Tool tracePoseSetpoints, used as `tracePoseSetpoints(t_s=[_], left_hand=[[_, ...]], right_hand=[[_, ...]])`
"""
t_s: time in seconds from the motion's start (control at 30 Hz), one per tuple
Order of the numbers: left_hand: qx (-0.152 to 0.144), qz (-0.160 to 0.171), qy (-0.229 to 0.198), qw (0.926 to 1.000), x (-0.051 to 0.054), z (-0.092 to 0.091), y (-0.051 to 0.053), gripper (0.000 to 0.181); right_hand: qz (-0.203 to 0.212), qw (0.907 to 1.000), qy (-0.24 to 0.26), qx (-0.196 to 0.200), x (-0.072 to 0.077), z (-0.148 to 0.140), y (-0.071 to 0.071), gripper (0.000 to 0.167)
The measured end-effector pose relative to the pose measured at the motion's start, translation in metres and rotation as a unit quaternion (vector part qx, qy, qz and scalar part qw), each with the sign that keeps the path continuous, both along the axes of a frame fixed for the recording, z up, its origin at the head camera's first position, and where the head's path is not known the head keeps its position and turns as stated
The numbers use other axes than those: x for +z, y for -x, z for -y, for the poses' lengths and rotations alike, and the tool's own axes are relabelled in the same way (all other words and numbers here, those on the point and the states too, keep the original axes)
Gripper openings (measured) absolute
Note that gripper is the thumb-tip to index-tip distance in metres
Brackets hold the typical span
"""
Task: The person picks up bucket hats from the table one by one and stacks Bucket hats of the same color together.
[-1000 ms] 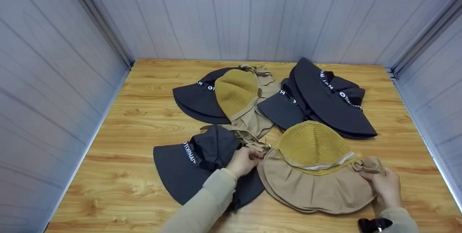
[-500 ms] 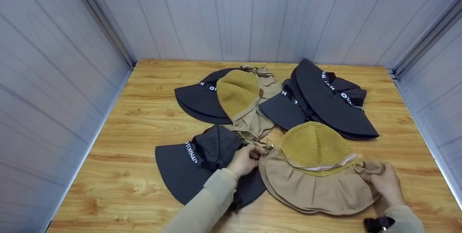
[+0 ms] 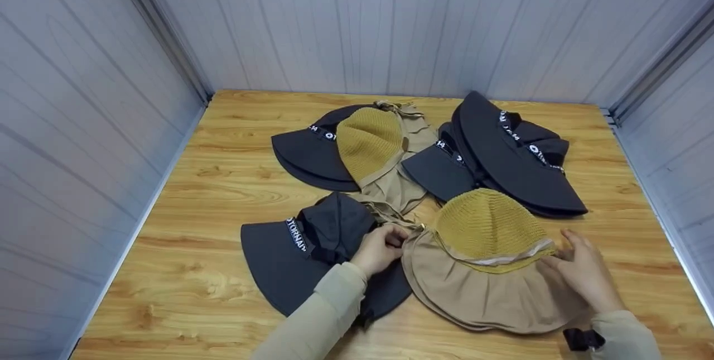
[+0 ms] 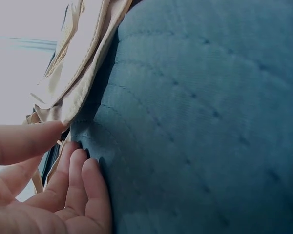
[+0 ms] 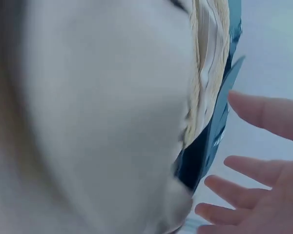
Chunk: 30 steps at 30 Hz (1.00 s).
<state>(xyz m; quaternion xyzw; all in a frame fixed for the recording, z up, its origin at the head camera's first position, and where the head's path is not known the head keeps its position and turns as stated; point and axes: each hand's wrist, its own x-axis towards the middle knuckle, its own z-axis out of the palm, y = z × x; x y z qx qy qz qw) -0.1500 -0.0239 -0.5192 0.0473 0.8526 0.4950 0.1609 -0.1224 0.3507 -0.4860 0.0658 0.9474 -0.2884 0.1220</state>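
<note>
A sun hat with a ribbed mustard crown and pleated beige brim (image 3: 485, 298) lies at the front right of the table. My left hand (image 3: 380, 249) pinches the left end of that brim beside its tie strap; the thumb meets the beige edge in the left wrist view. Under this hand lies a black bucket hat (image 3: 273, 265) with a lettered band; its stitched brim (image 4: 200, 122) fills much of the left wrist view. My right hand (image 3: 585, 273) is at the brim's right end, its fingers spread and apart from the cloth in the right wrist view.
Behind, another mustard-and-beige hat (image 3: 369, 142) overlaps a black hat (image 3: 298, 153). Stacked black hats (image 3: 513, 153) lie at the back right, over a smaller dark brim (image 3: 438, 170). Pale panel walls (image 3: 346, 25) enclose the wood-grain table (image 3: 184, 248) on three sides.
My right hand has let go of the bunched beige cloth at the brim's right end, and its fingers have spread. The left hand keeps its pinch.
</note>
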Motion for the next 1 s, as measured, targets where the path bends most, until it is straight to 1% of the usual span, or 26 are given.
tracePoseSetpoints(t_s=[0.03, 0.07, 0.13, 0.2, 0.27, 0.33, 0.43, 0.53, 0.6, 0.67, 0.77, 0.83, 1.0], left_hand=[[0.0, 0.0, -0.001, 1.0, 0.0, 0.0, 0.0, 0.02], [0.001, -0.003, -0.001, 1.0, 0.0, 0.0, 0.0, 0.02], [0.001, -0.004, 0.001, 1.0, -0.001, 0.0, 0.0, 0.02], [-0.001, -0.007, 0.003, 1.0, -0.001, 0.0, -0.001, 0.02], [-0.004, -0.007, 0.007, 0.9999, 0.0, 0.0, -0.001, 0.02], [-0.008, -0.007, 0.011, 0.9999, 0.0, 0.0, -0.001, 0.02], [-0.016, -0.005, 0.02, 0.9997, 0.0, 0.0, -0.001, 0.02], [-0.023, 0.0, 0.019, 0.9995, 0.001, 0.002, 0.0, 0.022], [-0.022, 0.014, 0.007, 0.9996, 0.001, 0.002, 0.0, 0.024], [-0.014, 0.039, -0.013, 0.9991, 0.001, 0.003, 0.001, 0.027], [0.004, 0.076, -0.045, 0.9961, 0.002, 0.004, 0.001, 0.033], [0.014, 0.093, -0.059, 0.9938, 0.002, 0.004, 0.001, 0.036], [0.034, 0.109, -0.08, 0.9903, 0.003, 0.002, 0.0, 0.038]], right_hand=[[-0.009, 0.9998, -0.016, 0.011, -0.001, 0.005, 0.001, 0.089], [-0.01, 0.9996, -0.019, 0.02, -0.001, 0.01, 0.002, 0.091], [-0.002, 0.999, -0.02, 0.039, -0.004, 0.019, 0.004, 0.097], [0.009, 0.9985, -0.016, 0.052, -0.007, 0.025, 0.006, 0.104], [0.027, 0.9979, 0.012, 0.058, -0.011, 0.028, 0.009, 0.109], [0.037, 0.997, 0.022, 0.065, -0.016, 0.029, 0.01, 0.114], [0.046, 0.9956, 0.027, 0.077, -0.023, 0.029, 0.012, 0.119], [0.049, 0.9945, 0.019, 0.09, -0.028, 0.03, 0.013, 0.122], [0.05, 0.9941, 0.01, 0.096, -0.029, 0.031, 0.013, 0.122], [0.046, 0.9935, -0.001, 0.104, -0.029, 0.031, 0.014, 0.122], [0.044, 0.9926, -0.014, 0.112, -0.03, 0.032, 0.015, 0.12], [0.046, 0.9922, -0.016, 0.115, -0.03, 0.031, 0.015, 0.12], [0.055, 0.9918, -0.012, 0.114, -0.03, 0.03, 0.015, 0.12]])
